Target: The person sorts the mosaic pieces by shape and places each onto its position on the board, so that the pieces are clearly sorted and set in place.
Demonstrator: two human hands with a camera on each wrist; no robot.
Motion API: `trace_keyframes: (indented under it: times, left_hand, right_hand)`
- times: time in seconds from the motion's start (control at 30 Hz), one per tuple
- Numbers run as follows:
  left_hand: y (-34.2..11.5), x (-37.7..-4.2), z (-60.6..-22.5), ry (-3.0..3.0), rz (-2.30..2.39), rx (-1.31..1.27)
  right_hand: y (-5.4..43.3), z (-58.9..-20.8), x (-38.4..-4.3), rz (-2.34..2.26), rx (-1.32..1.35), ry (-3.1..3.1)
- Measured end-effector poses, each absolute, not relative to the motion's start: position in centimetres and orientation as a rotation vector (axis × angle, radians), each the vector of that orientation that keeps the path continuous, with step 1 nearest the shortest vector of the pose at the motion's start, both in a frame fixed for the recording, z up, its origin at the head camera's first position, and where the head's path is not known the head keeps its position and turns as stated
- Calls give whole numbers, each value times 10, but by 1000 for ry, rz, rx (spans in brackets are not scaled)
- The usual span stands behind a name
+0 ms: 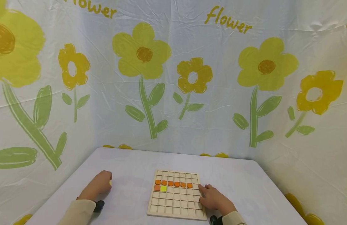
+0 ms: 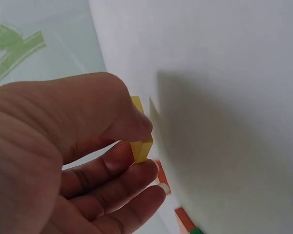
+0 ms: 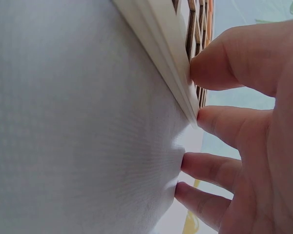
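Observation:
Between its thumb and fingers, my left hand (image 1: 98, 185) pinches a small flat yellow piece (image 2: 142, 150) just above the left part of the table. Its full outline is hidden by the fingers. A wooden grid board (image 1: 176, 212) lies flat at the front middle. Across one row sit several orange round pieces (image 1: 176, 184); below them are an orange-red square (image 1: 157, 187) and a yellow square (image 1: 163, 188) side by side. My right hand (image 1: 214, 198) touches the board's right edge with thumb and forefinger, its other fingertips resting on the table (image 3: 88, 122).
Beyond the left fingers, the left wrist view shows an orange-red piece (image 2: 163, 176) and another orange-red piece (image 2: 184, 219) beside a bit of green (image 2: 198, 231). A white cloth backdrop (image 1: 187, 134) printed with flowers surrounds the white table on its back and sides.

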State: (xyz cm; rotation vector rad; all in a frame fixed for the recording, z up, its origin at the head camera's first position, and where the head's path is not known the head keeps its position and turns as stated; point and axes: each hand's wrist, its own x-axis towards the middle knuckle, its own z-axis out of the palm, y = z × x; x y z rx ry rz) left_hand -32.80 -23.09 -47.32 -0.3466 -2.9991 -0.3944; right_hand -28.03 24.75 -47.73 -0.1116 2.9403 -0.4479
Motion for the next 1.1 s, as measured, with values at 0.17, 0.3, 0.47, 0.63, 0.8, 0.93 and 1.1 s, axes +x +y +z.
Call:
trace_keyframes:
  times: [0.17, 0.3, 0.47, 0.63, 0.8, 0.93, 1.1]
  left_hand:
    - [-218, -326, -469, -3015, -455, -341]
    - [-209, -327, -466, -3028, -451, -317]
    - [-197, -325, -460, -3083, -459, -269]
    - [-188, -320, -453, -3131, -518, -233]
    - [-180, -318, -449, -3120, -525, -275]
    - [-174, -321, -450, -3105, -516, -330]
    - [-164, -325, -454, -3109, -531, -352]
  right_hand:
    - [247, -476, -280, -451, -100, 2935]
    - [247, -476, -279, -448, -104, 2941]
    - [247, -476, -278, -447, -116, 2946]
    - [247, -476, -278, -450, -104, 2946]
    - [248, -476, -279, -445, -113, 2945]
    - [248, -476, -279, -445, -113, 2944]
    - [247, -475, -278, -449, -118, 2941]
